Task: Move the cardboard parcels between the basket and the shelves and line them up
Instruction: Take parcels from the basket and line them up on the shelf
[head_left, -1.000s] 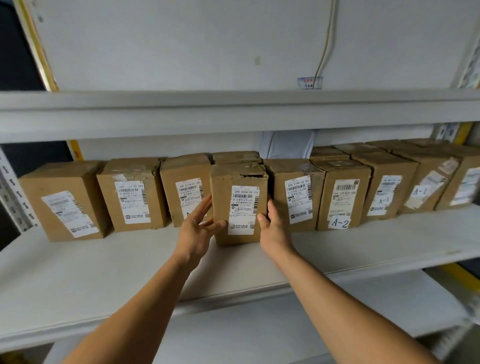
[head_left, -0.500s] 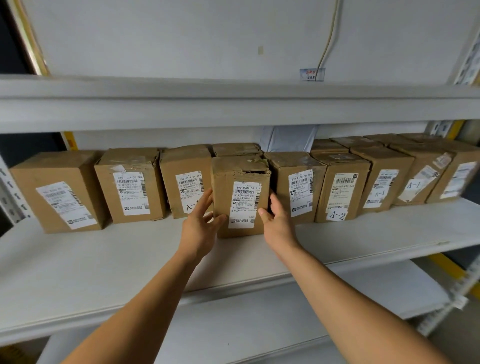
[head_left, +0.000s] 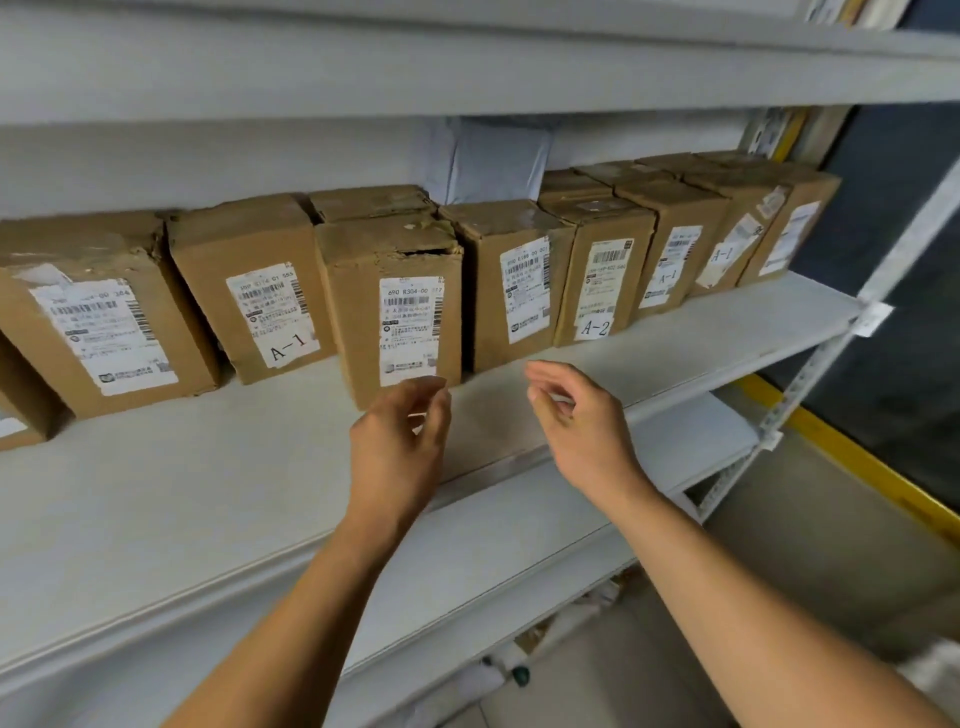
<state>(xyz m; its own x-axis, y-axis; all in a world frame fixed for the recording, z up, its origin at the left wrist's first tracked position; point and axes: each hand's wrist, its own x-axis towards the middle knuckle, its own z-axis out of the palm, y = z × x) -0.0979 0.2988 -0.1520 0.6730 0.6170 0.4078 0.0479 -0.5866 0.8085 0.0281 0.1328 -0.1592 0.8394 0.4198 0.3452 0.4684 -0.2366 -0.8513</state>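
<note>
Here both hands, left hand and right hand, hover loosely curled, holding nothing, just before the parcel.

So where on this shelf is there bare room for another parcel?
The front strip of the shelf, between the parcel row and the shelf's front edge, is bare. The row is crowded: parcel 690 R304 stands tight between the A-1 parcel and its right neighbour.

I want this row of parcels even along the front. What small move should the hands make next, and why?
Probably push the middle parcel back a little. Its labelled face stands forward of the A-1 parcel on one side and the parcel on the other. Both the left hand and right hand hover just in front of it, holding nothing, so a light push is within easy reach.
</note>
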